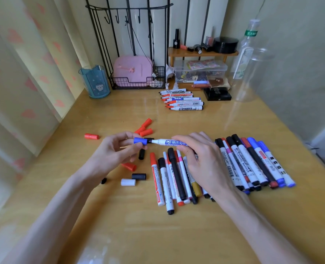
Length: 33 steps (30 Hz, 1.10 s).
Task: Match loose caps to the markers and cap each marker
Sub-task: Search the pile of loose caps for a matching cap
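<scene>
The table [119, 216] has bare wood in the lower centre of the frame. Its right edge passes near a pile of capped markers [253, 161]. In the centre, the left hand [112, 151] pinches a blue cap [140, 141], and the right hand [201, 161] grips a white marker [169, 142]. The marker lies horizontally, with its tip pointing left at the cap's mouth. Its rear end is hidden under the right fingers. Loose caps [146, 132] lie around the left hand.

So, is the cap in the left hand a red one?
No, the left hand pinches a blue cap at the tip of the marker held by the right hand.
</scene>
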Each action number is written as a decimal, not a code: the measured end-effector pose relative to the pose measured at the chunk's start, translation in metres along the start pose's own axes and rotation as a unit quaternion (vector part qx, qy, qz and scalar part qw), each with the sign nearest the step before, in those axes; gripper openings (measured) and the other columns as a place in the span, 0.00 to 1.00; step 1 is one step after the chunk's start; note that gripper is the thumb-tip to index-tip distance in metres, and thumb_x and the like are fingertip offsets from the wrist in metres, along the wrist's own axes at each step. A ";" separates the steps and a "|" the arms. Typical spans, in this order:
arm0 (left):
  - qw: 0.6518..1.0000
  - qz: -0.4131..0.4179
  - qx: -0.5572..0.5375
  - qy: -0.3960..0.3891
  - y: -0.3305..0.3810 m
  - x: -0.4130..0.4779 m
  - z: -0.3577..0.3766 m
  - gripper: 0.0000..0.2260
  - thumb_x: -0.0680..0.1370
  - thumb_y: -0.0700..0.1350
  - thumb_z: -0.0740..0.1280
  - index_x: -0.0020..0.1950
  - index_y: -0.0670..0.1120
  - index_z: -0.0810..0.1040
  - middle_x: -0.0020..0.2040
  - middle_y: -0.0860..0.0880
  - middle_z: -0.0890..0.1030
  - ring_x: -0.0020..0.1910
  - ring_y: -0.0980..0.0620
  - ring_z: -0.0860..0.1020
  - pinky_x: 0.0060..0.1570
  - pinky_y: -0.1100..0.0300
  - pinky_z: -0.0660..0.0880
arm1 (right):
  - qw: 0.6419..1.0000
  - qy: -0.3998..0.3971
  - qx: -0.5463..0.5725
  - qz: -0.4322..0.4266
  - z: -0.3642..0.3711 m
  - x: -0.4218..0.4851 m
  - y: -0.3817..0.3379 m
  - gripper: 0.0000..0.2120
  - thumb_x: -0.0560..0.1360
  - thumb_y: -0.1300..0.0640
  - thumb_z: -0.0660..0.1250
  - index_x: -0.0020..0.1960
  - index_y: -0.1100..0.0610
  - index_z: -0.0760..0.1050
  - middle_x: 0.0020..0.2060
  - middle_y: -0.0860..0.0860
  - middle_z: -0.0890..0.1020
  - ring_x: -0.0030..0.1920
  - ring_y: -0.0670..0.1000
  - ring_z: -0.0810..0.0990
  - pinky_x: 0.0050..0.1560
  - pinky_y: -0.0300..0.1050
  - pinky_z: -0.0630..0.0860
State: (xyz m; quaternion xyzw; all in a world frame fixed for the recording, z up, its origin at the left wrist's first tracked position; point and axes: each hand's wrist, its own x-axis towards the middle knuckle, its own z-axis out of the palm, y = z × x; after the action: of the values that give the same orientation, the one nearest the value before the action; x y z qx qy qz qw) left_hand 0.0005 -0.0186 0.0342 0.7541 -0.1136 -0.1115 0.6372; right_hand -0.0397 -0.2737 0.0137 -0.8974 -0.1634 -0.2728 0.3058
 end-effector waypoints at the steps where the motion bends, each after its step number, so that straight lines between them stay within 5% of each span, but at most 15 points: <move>1: 1.000 0.006 -0.003 0.000 0.000 0.001 0.001 0.10 0.80 0.43 0.71 0.59 0.40 0.81 0.52 0.42 0.87 0.35 0.50 0.71 0.38 0.61 0.71 | 1.000 0.001 -0.001 -0.002 0.000 0.000 0.000 0.12 0.81 0.62 0.68 0.63 0.55 0.82 0.46 0.44 0.80 0.48 0.45 0.71 0.51 0.37 0.71; 4: 1.000 0.019 -0.007 -0.017 -0.003 0.002 0.003 0.10 0.79 0.43 0.72 0.58 0.40 0.81 0.50 0.42 0.87 0.34 0.50 0.71 0.36 0.64 0.71 | 1.000 0.000 0.002 -0.008 0.001 0.000 0.001 0.13 0.80 0.65 0.69 0.63 0.56 0.83 0.46 0.43 0.80 0.48 0.44 0.71 0.52 0.32 0.69; 7: 0.999 0.040 0.004 -0.024 -0.007 0.002 0.007 0.08 0.80 0.42 0.72 0.56 0.39 0.82 0.45 0.43 0.86 0.32 0.50 0.70 0.34 0.63 0.70 | 1.000 -0.008 0.015 -0.023 0.001 -0.001 -0.001 0.13 0.80 0.65 0.69 0.63 0.56 0.83 0.47 0.45 0.82 0.48 0.47 0.73 0.51 0.40 0.73; 11: 0.945 0.177 0.274 0.005 -0.015 0.002 0.011 0.05 0.84 0.52 0.68 0.50 0.53 0.81 0.35 0.59 0.77 0.31 0.58 0.69 0.34 0.63 0.65 | 0.999 -0.018 0.009 -0.039 0.001 -0.001 -0.001 0.13 0.81 0.64 0.69 0.64 0.57 0.83 0.47 0.48 0.82 0.47 0.52 0.74 0.50 0.46 0.74; 13: 0.908 0.235 0.347 0.031 -0.016 0.001 0.014 0.08 0.84 0.53 0.64 0.53 0.51 0.79 0.38 0.63 0.75 0.35 0.60 0.72 0.37 0.67 0.65 | 0.999 -0.019 0.015 -0.043 0.000 -0.001 0.002 0.15 0.79 0.68 0.70 0.64 0.58 0.83 0.46 0.48 0.82 0.46 0.52 0.74 0.50 0.40 0.73; 17: 0.893 0.272 0.356 0.038 -0.017 0.003 0.018 0.10 0.85 0.53 0.62 0.55 0.47 0.77 0.41 0.64 0.73 0.37 0.61 0.72 0.37 0.66 0.67 | 0.999 -0.001 0.023 -0.042 -0.001 -0.002 0.003 0.22 0.74 0.77 0.71 0.63 0.60 0.84 0.45 0.49 0.83 0.44 0.48 0.73 0.53 0.27 0.68; 21: 0.886 0.285 0.366 0.027 -0.015 0.004 0.018 0.12 0.86 0.53 0.60 0.54 0.46 0.77 0.41 0.63 0.72 0.39 0.64 0.72 0.37 0.66 0.68 | 0.998 0.011 0.017 -0.051 -0.002 -0.003 0.002 0.22 0.73 0.78 0.71 0.62 0.60 0.84 0.45 0.48 0.83 0.43 0.49 0.74 0.52 0.28 0.68; 25: 0.886 0.284 0.366 0.020 -0.015 0.002 0.021 0.11 0.86 0.50 0.62 0.53 0.44 0.77 0.40 0.53 0.75 0.36 0.53 0.70 0.36 0.55 0.70 | 0.999 0.013 0.018 -0.048 -0.002 -0.004 0.002 0.24 0.72 0.80 0.69 0.62 0.61 0.84 0.44 0.48 0.83 0.44 0.48 0.74 0.51 0.30 0.69; 30: 0.883 0.288 0.369 0.021 -0.014 0.003 0.024 0.11 0.86 0.49 0.62 0.52 0.43 0.77 0.39 0.52 0.74 0.34 0.52 0.68 0.35 0.56 0.68 | 0.999 0.012 0.011 -0.046 -0.001 -0.006 0.003 0.26 0.71 0.81 0.66 0.61 0.60 0.84 0.45 0.47 0.83 0.44 0.47 0.76 0.48 0.42 0.76; 33: 0.883 0.288 0.369 0.025 -0.015 0.005 0.024 0.10 0.85 0.48 0.62 0.52 0.43 0.77 0.39 0.53 0.73 0.34 0.54 0.66 0.34 0.58 0.66 | 0.999 0.018 0.009 -0.041 0.001 -0.004 0.002 0.26 0.70 0.82 0.65 0.61 0.61 0.85 0.45 0.48 0.84 0.44 0.46 0.77 0.50 0.36 0.74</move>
State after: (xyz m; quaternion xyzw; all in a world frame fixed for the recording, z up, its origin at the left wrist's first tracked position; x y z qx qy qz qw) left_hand -0.0023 -0.0402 0.0158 0.8713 -0.3429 0.1460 0.3194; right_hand -0.0416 -0.2754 0.0100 -0.8821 -0.1964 -0.3001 0.3055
